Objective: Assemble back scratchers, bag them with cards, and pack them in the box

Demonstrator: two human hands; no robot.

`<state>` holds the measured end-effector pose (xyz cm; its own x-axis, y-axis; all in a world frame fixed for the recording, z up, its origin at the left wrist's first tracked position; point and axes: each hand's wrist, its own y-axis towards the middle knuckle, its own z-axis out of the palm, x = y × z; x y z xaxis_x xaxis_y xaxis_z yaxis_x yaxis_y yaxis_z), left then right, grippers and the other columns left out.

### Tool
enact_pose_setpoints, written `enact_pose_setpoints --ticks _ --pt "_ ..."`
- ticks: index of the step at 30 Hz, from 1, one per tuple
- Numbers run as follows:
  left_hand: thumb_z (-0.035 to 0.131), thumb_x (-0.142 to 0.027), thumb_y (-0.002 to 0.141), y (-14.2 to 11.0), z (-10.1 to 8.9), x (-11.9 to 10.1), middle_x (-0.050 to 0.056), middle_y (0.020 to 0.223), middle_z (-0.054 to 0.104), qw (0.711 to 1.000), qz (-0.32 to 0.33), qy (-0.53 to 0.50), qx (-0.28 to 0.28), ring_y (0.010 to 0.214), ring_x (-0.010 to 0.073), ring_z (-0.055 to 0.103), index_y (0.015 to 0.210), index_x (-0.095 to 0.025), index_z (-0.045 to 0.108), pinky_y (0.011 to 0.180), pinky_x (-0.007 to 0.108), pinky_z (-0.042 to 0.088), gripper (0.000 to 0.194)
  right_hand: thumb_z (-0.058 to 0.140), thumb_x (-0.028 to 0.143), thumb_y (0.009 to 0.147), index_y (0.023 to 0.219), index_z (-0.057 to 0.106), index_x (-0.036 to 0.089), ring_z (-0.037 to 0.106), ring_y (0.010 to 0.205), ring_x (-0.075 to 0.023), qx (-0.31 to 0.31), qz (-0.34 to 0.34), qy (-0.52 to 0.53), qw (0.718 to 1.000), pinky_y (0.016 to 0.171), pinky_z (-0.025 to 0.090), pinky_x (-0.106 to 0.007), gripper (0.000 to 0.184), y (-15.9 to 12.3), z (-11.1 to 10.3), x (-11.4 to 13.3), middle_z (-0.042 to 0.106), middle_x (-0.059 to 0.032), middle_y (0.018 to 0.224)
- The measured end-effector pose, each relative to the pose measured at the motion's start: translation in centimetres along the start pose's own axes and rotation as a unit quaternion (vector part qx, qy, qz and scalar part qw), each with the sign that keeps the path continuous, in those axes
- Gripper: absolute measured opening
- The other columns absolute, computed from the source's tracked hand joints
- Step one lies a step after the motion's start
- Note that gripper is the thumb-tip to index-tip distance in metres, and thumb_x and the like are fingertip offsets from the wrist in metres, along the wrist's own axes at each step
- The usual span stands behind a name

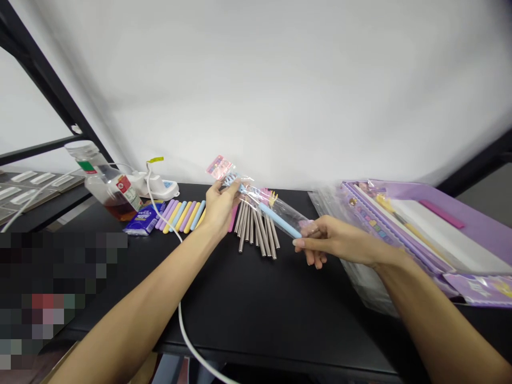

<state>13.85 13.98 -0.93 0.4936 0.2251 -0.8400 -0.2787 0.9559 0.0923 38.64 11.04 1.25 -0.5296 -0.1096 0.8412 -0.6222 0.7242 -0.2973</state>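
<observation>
Both hands hold a slim clear plastic bag [288, 212] with a pink printed header card [220, 167]. Inside lies a stick with a light blue handle [280, 220], slanting down to the right. My left hand [221, 207] is closed around the upper part of the bag, just below the card. At the lower end, my right hand [334, 240] pinches the bag by the tip of the handle. Behind and below it, several metal rods [260, 234] lie in a bunch, and a yellow claw-like head [273, 198] shows there. Pastel handles [182, 216] lie in a row left of them.
At left stand a bottle of brown liquid [110, 186], a purple packet [144, 218] and a white power strip [162, 188]. A white cable [182, 314] crosses the black table [256, 309]. Clear bags [362, 282] and a purple display box [432, 192] lie at right.
</observation>
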Motion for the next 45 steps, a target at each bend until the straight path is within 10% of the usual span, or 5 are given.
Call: enact_pose_setpoints --ticks 12,19,29,37,45 --pt "0.084 -0.020 0.074 -1.1 0.5 0.3 0.007 0.094 0.075 0.995 -0.033 0.056 0.069 0.084 0.0232 0.075 0.115 -0.023 0.051 0.072 0.036 0.060 0.052 0.072 0.054 0.084 0.071 0.074 0.015 0.069 0.061 -0.0161 0.011 0.001 -0.003 1.000 0.058 0.053 -0.026 0.041 0.4 0.4 -0.2 0.073 -0.0066 0.067" --pt "0.084 -0.022 0.075 -0.9 0.4 0.3 0.009 0.095 0.077 0.990 -0.048 0.068 0.116 0.083 0.0230 0.076 0.119 -0.023 0.050 0.068 0.031 0.059 0.056 0.072 0.057 0.083 0.127 0.068 0.020 0.073 0.085 -0.0220 -0.050 -0.006 0.076 0.996 0.072 0.061 -0.033 0.058 -0.4 -0.1 0.4 0.076 -0.0099 0.097" --pt "0.085 -0.033 0.077 -1.8 2.7 0.5 0.012 0.101 0.076 0.973 -0.043 0.107 0.201 0.088 0.0247 0.075 0.125 -0.024 0.048 0.072 0.034 0.059 0.062 0.075 0.052 0.082 0.080 0.071 0.019 0.061 0.062 -0.0157 -0.105 -0.035 0.103 0.989 0.063 0.051 -0.031 0.033 0.2 1.6 1.6 0.070 -0.0048 0.073" --pt "0.070 -0.033 0.089 -0.4 9.7 3.2 0.016 0.096 0.074 0.947 -0.106 0.205 0.225 0.084 0.0282 0.075 0.146 -0.019 0.043 0.080 0.045 0.060 0.064 0.077 0.049 0.079 0.107 0.075 0.020 0.068 0.099 -0.0281 -0.344 0.010 0.044 0.938 0.082 0.053 -0.038 0.040 -7.0 -6.7 -0.8 0.076 -0.0105 0.102" --pt "0.061 -0.022 0.089 -2.6 17.1 9.3 0.012 0.108 0.074 0.773 0.218 0.386 0.454 0.105 0.0300 0.067 0.101 -0.021 0.074 0.102 0.049 0.048 0.018 0.079 0.036 0.078 0.104 0.074 0.019 0.069 0.083 -0.0210 -0.471 0.085 0.056 0.876 0.071 0.055 -0.032 0.031 -13.4 -15.0 -7.9 0.076 -0.0095 0.094"
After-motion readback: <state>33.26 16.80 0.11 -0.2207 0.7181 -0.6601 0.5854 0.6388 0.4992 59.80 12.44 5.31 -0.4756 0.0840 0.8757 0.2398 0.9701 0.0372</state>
